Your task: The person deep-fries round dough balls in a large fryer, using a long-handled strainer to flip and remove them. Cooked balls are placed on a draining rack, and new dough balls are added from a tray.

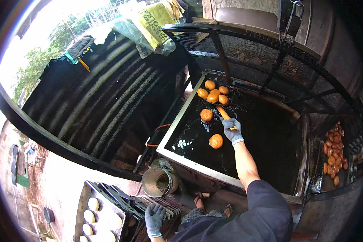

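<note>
My right hand [231, 130], in a grey knit glove, grips the wooden handle [223, 113] of a tool whose far end is hidden under a cluster of golden-brown fried buns [212, 98]. The cluster sits at the far left corner of a wide metal frying vat [196, 168] full of dark oil [269, 142]. Two more buns, a rough-surfaced one [206, 115] and a smoother one [216, 141], float apart from it, left of that hand. My left hand [155, 218], also gloved, rests over slatted racks [169, 208] beside a tray of pale dough rounds [93, 204].
A mesh screen in a dark frame [251, 57] rises behind the vat. Many browned buns [332, 151] lie in a bin at the right. A metal bucket [157, 181] stands by the vat's near left corner. Corrugated sheeting [109, 90] walls the left side.
</note>
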The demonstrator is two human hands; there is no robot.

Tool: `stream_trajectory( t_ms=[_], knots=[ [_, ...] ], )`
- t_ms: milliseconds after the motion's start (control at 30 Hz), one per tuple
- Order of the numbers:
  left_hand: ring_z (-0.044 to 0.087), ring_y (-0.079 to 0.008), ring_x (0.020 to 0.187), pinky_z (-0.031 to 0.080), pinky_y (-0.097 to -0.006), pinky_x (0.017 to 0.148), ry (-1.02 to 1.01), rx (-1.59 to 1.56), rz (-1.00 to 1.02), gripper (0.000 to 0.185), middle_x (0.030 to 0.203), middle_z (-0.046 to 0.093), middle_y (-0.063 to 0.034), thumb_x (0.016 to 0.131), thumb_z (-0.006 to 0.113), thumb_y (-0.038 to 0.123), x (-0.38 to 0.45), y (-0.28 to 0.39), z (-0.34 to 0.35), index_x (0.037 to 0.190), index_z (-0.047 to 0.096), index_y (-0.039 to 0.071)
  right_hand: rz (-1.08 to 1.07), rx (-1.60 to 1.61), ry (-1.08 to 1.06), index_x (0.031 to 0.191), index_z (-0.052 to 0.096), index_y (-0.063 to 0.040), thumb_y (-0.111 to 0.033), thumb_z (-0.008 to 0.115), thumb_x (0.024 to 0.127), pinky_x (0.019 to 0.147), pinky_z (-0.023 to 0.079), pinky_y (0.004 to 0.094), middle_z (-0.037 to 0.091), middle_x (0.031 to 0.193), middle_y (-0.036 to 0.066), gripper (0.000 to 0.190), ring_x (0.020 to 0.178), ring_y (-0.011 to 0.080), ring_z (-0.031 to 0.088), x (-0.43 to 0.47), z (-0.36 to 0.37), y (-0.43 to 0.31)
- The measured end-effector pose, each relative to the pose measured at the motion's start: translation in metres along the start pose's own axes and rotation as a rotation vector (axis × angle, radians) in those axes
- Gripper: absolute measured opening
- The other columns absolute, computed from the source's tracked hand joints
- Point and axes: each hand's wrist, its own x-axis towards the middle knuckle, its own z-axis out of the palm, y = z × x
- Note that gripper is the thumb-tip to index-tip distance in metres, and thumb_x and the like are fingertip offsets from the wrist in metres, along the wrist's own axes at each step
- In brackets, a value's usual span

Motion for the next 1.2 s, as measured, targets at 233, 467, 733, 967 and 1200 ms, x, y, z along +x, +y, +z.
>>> stream_trajectory(
  t_ms=[233,467,733,967,1200],
  knots=[
    [0.056,-0.0387,0.123,0.047,-0.0526,0.109,-0.073,0.076,-0.016,0.050,0.134,0.057,-0.0244,0.107,0.048,0.036,-0.003,-0.010,0.023,0.136,0.051,-0.004,0.031,0.063,-0.060,0.138,0.038,0.016,-0.008,0.046,0.090,0.049,0.042,0.0279,0.041,0.072,0.002,0.054,0.052,0.0104,0.043,-0.073,0.009,0.020],
    [0.062,-0.0371,0.110,0.052,-0.0535,0.102,-0.140,0.047,-0.043,0.041,0.118,0.065,-0.0201,0.106,0.053,0.037,-0.004,-0.031,0.024,0.124,0.057,0.001,0.007,-0.003,-0.131,0.144,0.031,0.014,-0.009,0.045,0.092,0.048,0.040,0.0272,0.041,0.072,0.002,0.059,0.051,0.0088,0.044,-0.193,0.027,0.097],
    [0.066,-0.0294,0.105,0.053,-0.0480,0.101,-0.315,0.198,-0.135,0.037,0.113,0.068,-0.0128,0.107,0.052,0.038,0.001,-0.066,0.100,0.121,0.058,0.004,-0.140,0.127,-0.123,0.151,0.023,0.013,-0.010,0.043,0.090,0.051,0.047,0.0300,0.042,0.077,0.003,0.068,0.054,0.0091,0.049,-0.350,0.022,0.161],
    [0.060,-0.0222,0.117,0.046,-0.0377,0.108,-0.911,0.137,-0.466,0.032,0.120,0.065,-0.0068,0.109,0.045,0.032,0.038,-0.109,0.142,0.128,0.057,0.009,-0.324,0.213,-0.235,0.152,0.022,0.011,-0.009,0.047,0.092,0.050,0.045,0.0299,0.043,0.075,0.003,0.069,0.051,0.0092,0.048,-0.469,0.015,0.206],
    [0.058,-0.0292,0.123,0.043,-0.0476,0.113,-0.569,-0.117,-0.803,0.043,0.131,0.059,-0.0136,0.113,0.035,0.035,0.040,-0.142,0.164,0.140,0.048,0.005,-0.642,0.039,-0.365,0.152,0.023,0.011,-0.009,0.053,0.095,0.049,0.041,0.0267,0.044,0.078,0.004,0.068,0.051,0.0077,0.043,-0.560,0.075,0.219]
  ],
)
